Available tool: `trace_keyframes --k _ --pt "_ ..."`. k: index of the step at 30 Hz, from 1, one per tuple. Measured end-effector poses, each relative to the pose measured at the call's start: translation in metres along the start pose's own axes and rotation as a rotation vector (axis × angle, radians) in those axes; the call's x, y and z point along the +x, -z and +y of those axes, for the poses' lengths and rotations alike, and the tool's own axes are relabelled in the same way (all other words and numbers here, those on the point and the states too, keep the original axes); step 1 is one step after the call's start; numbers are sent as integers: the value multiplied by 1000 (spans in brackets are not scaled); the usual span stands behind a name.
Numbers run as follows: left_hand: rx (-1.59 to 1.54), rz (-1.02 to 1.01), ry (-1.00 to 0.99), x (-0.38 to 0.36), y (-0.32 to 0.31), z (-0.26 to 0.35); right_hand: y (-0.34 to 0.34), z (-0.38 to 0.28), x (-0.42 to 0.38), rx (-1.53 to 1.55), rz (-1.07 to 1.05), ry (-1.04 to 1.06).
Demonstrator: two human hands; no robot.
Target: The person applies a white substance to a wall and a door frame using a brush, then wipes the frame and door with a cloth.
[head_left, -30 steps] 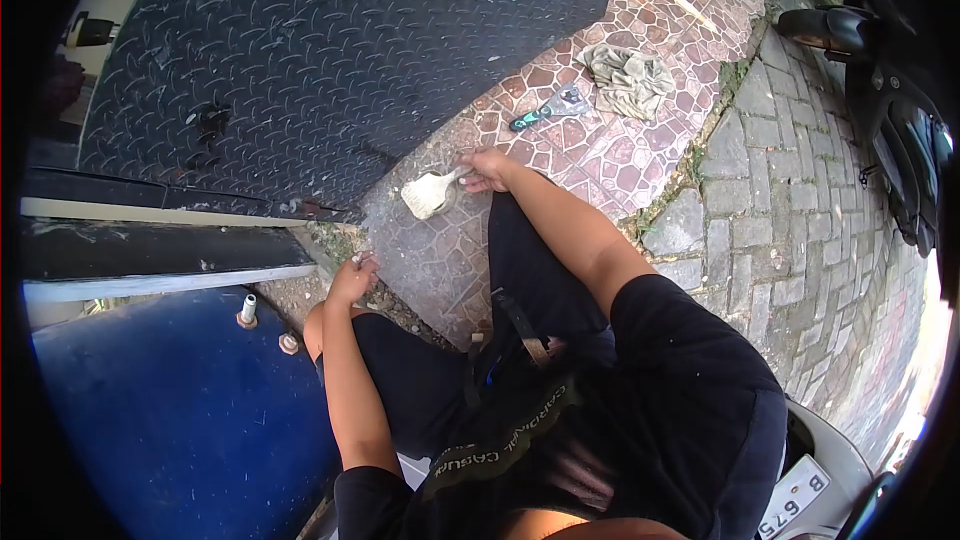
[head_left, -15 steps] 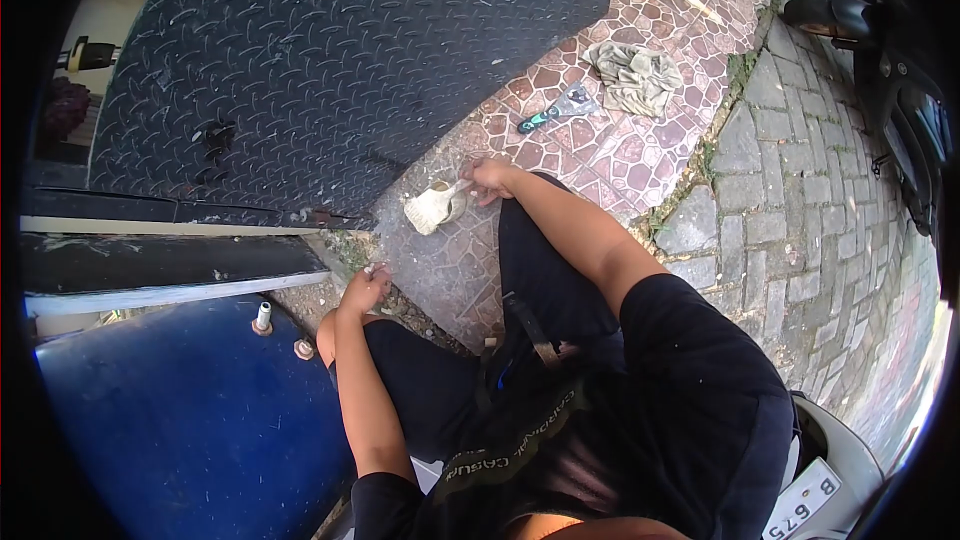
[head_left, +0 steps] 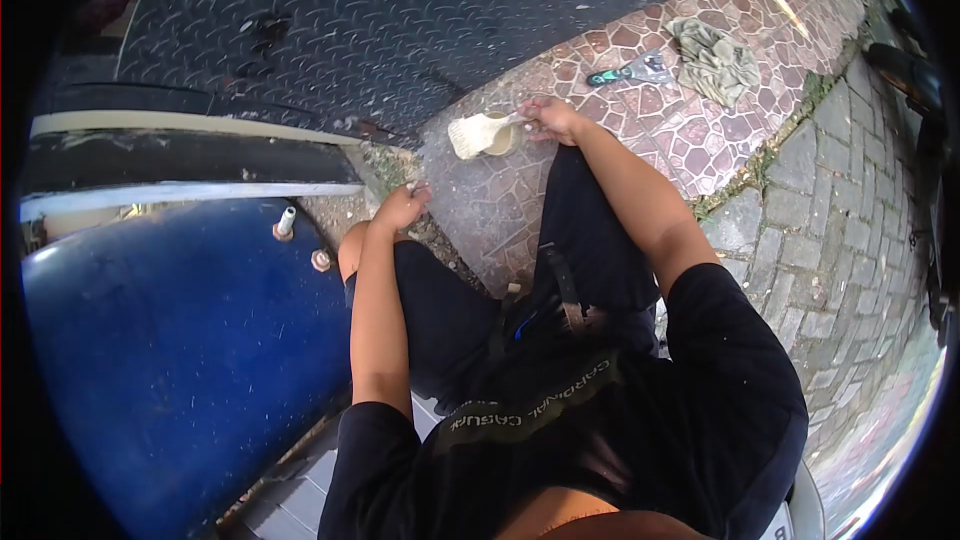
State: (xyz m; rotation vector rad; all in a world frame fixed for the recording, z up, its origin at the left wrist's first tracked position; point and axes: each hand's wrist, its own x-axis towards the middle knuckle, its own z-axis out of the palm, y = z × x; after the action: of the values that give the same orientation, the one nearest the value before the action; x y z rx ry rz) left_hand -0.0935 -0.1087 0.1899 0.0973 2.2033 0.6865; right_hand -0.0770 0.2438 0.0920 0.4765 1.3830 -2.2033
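My right hand is closed on the thin handle of a cream-coated brush, whose broad head points left. A small round cup is just behind the brush, partly hidden by it. My left hand hangs over the dirt strip beside my left knee, with its fingers curled together; what they pinch, if anything, is too small to name. A scraper with a black and teal handle lies on the stone-patterned tiles, and a crumpled grey-green cloth lies to its right.
A dark tread-plate metal panel stands ahead. On the left is a blue metal surface with a metal fitting and a rusty nut. Grey pavers and a parked motorcycle are to the right.
The head view has shifted, so the scene sits farther right and higher in the frame. My right hand still holds the brush beside the cup, and my left hand remains near my knee.
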Motion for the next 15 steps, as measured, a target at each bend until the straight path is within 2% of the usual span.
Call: trace_keyframes --k 3,9,13,15 --pt "-19 80 4 -11 -4 10 -10 -4 -4 -100 -28 11" --pt "3 58 -5 -8 -3 10 -13 0 5 -338 177 40" --pt "3 42 0 -8 -1 11 -16 -1 4 -400 211 29" --pt "5 18 -14 -12 1 12 -15 0 7 -301 144 -3"
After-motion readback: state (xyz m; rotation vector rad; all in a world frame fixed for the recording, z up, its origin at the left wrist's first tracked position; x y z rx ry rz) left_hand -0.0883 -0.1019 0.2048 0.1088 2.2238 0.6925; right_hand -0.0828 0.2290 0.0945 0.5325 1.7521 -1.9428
